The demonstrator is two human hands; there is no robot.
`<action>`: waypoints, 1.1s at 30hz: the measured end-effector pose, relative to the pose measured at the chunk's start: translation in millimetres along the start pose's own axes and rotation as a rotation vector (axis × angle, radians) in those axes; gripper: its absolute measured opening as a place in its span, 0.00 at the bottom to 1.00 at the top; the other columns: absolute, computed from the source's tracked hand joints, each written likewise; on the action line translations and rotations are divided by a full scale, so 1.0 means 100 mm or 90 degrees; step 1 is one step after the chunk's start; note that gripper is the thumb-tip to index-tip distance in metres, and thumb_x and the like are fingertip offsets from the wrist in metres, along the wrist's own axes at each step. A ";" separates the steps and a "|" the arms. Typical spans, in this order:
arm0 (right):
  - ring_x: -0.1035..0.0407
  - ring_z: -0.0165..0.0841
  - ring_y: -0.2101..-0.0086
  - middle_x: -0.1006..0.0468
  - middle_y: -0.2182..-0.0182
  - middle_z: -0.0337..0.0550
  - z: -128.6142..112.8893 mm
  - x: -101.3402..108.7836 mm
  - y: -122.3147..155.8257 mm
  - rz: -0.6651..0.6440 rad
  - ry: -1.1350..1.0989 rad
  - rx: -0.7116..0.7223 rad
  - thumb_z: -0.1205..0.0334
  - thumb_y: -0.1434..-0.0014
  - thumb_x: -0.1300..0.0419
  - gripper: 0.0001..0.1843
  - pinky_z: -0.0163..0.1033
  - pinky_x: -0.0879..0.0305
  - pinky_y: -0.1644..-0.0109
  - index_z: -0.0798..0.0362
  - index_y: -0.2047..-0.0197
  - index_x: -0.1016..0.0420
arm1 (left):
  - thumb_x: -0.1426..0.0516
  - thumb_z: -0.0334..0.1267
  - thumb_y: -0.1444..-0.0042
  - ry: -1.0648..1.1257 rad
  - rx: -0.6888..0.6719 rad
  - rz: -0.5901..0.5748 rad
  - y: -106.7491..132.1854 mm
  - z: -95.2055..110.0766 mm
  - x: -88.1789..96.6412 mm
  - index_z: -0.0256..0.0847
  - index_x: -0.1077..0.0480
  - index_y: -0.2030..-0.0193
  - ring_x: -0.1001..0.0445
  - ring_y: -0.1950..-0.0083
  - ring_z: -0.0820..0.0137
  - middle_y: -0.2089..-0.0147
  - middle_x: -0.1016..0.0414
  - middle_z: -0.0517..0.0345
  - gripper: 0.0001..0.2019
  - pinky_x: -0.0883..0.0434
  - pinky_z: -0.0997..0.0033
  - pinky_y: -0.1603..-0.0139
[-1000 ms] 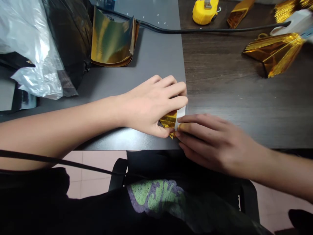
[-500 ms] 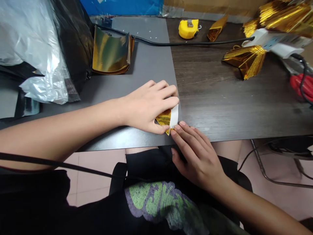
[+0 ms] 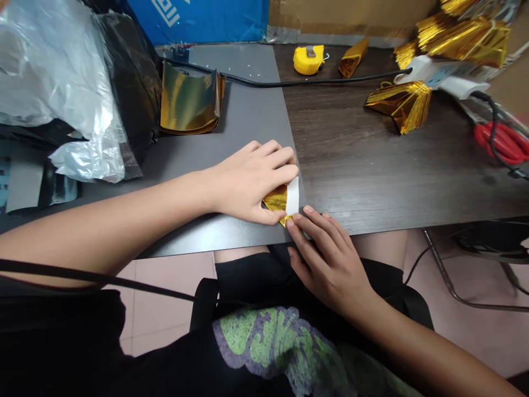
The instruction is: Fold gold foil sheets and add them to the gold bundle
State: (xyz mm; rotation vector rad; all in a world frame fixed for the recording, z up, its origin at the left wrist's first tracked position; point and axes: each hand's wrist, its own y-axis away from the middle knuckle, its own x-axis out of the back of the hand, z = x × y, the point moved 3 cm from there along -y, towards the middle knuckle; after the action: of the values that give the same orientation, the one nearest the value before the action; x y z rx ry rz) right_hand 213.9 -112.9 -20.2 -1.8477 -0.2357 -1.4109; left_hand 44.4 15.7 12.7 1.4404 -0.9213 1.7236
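Note:
A small folded piece of gold foil paper (image 3: pixel 276 199) with a white strip (image 3: pixel 292 194) along its right side lies at the front edge of the desk. My left hand (image 3: pixel 252 184) is closed over it, curled fingers at its top and thumb on its lower corner, so part of the paper is hidden. My right hand (image 3: pixel 330 256) comes in from the lower right with its fingers stretched out. Its index and middle fingertips touch the bottom corner of the strip, close to my left thumb.
A stack of curved gold sheets (image 3: pixel 190 102) stands behind my left hand, beside plastic bags (image 3: pixel 88 99). A black cable (image 3: pixel 297 84) crosses the desk (image 3: pixel 372 176) below a yellow tape measure (image 3: pixel 308 60). Pleated gold foil pieces (image 3: pixel 403 105) and red-handled scissors (image 3: pixel 498 142) lie right.
The view has shifted slightly, showing more of the back of the desk. Both hands keep almost the same pose on the gold foil paper, with the right fingertips still at its lower corner.

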 end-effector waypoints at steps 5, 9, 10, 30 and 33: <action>0.29 0.48 0.40 0.21 0.44 0.55 0.01 -0.02 0.03 0.009 0.004 -0.009 0.69 0.39 0.38 0.26 0.53 0.29 0.39 0.57 0.37 0.29 | 0.42 0.55 0.45 0.011 0.010 -0.004 0.00 0.00 0.00 0.42 0.29 0.52 0.32 0.43 0.60 0.41 0.29 0.47 0.21 0.33 0.62 0.43; 0.28 0.47 0.41 0.20 0.45 0.52 0.00 -0.05 0.05 0.025 0.025 -0.016 0.69 0.39 0.38 0.23 0.50 0.30 0.40 0.54 0.40 0.27 | 0.42 0.55 0.46 0.012 0.003 -0.006 0.00 -0.01 0.00 0.42 0.29 0.53 0.32 0.43 0.59 0.41 0.29 0.47 0.21 0.33 0.61 0.43; 0.28 0.46 0.41 0.20 0.45 0.50 0.00 -0.06 0.05 0.029 0.026 -0.020 0.69 0.39 0.38 0.23 0.50 0.31 0.40 0.53 0.40 0.27 | 0.42 0.55 0.45 0.010 0.002 -0.007 0.00 -0.01 0.00 0.42 0.29 0.53 0.32 0.43 0.59 0.41 0.29 0.46 0.21 0.33 0.61 0.44; 0.31 0.45 0.40 0.21 0.45 0.52 -0.12 -0.14 0.04 0.060 0.011 -0.102 0.64 0.35 0.38 0.24 0.51 0.44 0.35 0.55 0.37 0.30 | 0.43 0.59 0.44 -0.022 0.002 -0.034 -0.01 -0.02 -0.01 0.41 0.31 0.54 0.33 0.43 0.61 0.42 0.31 0.49 0.24 0.35 0.65 0.47; 0.31 0.45 0.40 0.23 0.42 0.52 -0.12 -0.13 0.03 0.059 0.005 -0.102 0.65 0.35 0.38 0.23 0.51 0.43 0.36 0.55 0.37 0.30 | 0.45 0.60 0.42 -0.035 -0.031 -0.026 -0.01 -0.04 -0.02 0.41 0.31 0.54 0.33 0.43 0.60 0.42 0.31 0.49 0.23 0.34 0.63 0.47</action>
State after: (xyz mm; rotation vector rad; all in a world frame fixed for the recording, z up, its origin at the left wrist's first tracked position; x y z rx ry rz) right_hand 202.4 -119.6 -32.0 -1.9566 -0.0332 -1.4068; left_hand 43.3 19.1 9.8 1.4715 -0.9494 1.6287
